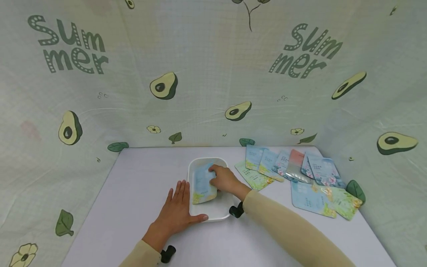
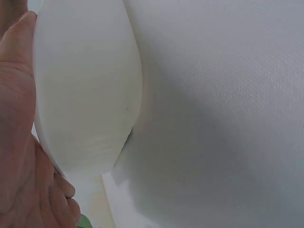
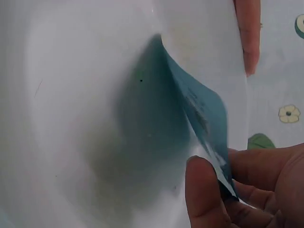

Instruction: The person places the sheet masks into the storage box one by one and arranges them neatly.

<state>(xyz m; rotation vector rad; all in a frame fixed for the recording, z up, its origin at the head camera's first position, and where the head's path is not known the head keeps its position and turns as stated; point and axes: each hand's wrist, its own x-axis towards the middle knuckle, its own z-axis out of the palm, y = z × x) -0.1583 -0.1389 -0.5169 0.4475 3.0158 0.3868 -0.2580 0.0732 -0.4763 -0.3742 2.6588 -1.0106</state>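
Observation:
A white plastic tray (image 1: 213, 212) stands on the table, with a light blue sachet (image 1: 202, 181) with yellow flowers in it. My right hand (image 1: 227, 180) reaches over the tray from the right and pinches one edge of the sachet. In the right wrist view the thumb and fingers grip a corner of the sachet (image 3: 206, 111), which bends up over the tray floor. Fairly straight, the fingers of my left hand (image 1: 176, 209) rest along the tray's left rim, and its thumb lies at the front rim. The left wrist view shows that palm against the tray's outer wall (image 2: 88, 95).
Several flat sachets lie overlapping to the right of the tray: a green one (image 1: 255, 178) nearest it, a large blue one (image 1: 308, 199) in front, and a red-and-silver packet (image 1: 296, 168) among them. A printed curtain (image 1: 200, 55) hangs behind the white table (image 1: 133, 193).

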